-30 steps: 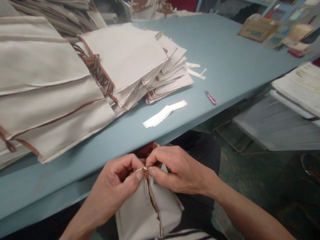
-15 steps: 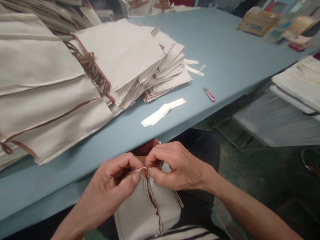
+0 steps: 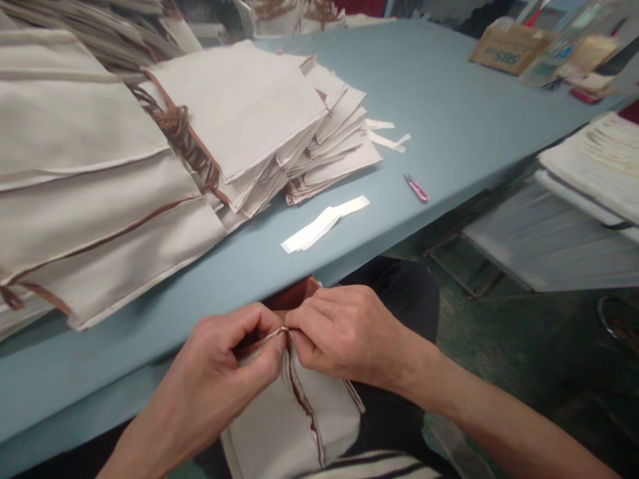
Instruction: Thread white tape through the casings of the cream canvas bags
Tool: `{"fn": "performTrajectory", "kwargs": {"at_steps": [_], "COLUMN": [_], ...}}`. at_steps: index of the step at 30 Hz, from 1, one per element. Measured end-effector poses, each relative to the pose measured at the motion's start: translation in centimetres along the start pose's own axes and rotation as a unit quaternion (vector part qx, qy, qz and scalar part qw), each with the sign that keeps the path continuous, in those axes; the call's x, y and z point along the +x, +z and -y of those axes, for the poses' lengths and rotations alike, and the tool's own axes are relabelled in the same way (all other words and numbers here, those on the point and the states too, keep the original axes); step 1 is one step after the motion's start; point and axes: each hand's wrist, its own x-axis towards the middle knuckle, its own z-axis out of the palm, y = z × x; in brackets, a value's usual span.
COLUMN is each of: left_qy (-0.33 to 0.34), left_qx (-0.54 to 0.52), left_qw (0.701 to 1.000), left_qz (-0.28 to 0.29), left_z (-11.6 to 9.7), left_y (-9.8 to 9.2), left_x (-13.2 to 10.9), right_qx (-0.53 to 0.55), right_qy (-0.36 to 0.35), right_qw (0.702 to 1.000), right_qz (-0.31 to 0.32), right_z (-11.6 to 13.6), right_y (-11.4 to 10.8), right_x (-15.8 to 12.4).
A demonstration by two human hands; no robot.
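Observation:
A cream fabric pouch with a brown-edged seam rests on my lap, below the table's front edge. My left hand pinches the top of that seam between thumb and forefinger. Right beside it, my right hand is closed on the same spot from the other side, fingertips almost touching the left ones. What lies exactly between the fingertips is hidden. Behind the hands a reddish-brown part of the piece shows.
Cream fabric pieces with brown trim are stacked on the blue-grey table. White strips and pink thread snips lie near its edge. A cardboard box stands far right; a white rack is beside the table.
My right hand has curled its fingers in more tightly and moved slightly left, closer to the left hand. The seam's top edges are pressed closer together.

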Motion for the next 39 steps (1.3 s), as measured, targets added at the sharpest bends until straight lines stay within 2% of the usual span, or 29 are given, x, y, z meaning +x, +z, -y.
{"fn": "performTrajectory", "kwargs": {"at_steps": [3,8,11,15,18,20,22,24,26,28,31,36,39], "left_qy": [-0.026,-0.072,-0.079,-0.082,-0.074,-0.067,-0.058,-0.042,-0.025,-0.015,-0.006,0.001,0.033], "left_qx": [-0.024,-0.025,-0.044,-0.084,-0.112,-0.123,-0.121,-0.108,-0.088,-0.066,-0.031,0.039,0.116], "left_qw": [0.999,0.996,0.994,0.992,0.99,0.988,0.986,0.988,0.991,0.994,0.997,0.997,0.992], "left_qz": [-0.002,0.056,0.06,0.035,0.034,0.066,0.093,0.101,0.096,0.089,0.072,0.062,0.045], "left_z": [0.7,0.8,1.3,2.6,2.8,2.5,2.2,2.0,2.2,2.4,2.4,0.9,0.0], "left_y": [0.4,0.6,0.8,1.5,1.6,1.3,0.9,0.5,0.4,0.3,0.2,-0.4,-0.9], "left_x": [-0.2,-0.4,-1.1,-2.3,-2.9,-3.2,-3.5,-3.6,-3.6,-3.5,-3.1,-2.3,-2.0], "right_qx": [0.022,0.038,0.021,0.001,0.1,0.217,0.32,0.381,0.399,0.386,0.333,0.255,0.214], "right_qy": [-0.001,-0.037,-0.051,-0.051,0.011,0.079,0.148,0.199,0.223,0.222,0.199,0.153,0.132], "right_qw": [1.0,0.996,0.994,0.997,0.994,0.97,0.926,0.884,0.864,0.869,0.899,0.937,0.955], "right_qz": [0.019,0.073,0.098,0.058,0.036,0.076,0.135,0.184,0.211,0.218,0.205,0.182,0.155], "right_z": [-0.3,-0.4,0.1,0.8,1.0,1.1,1.3,1.3,1.4,1.4,1.4,1.5,1.5], "right_y": [-0.1,-0.3,-0.1,0.6,0.8,0.6,0.2,-0.1,-0.3,-0.3,-0.3,-0.3,-0.2], "right_x": [-0.2,-0.5,-0.5,-0.4,-0.5,-0.5,-0.4,-0.2,0.1,0.4,0.6,0.5,0.3]}}
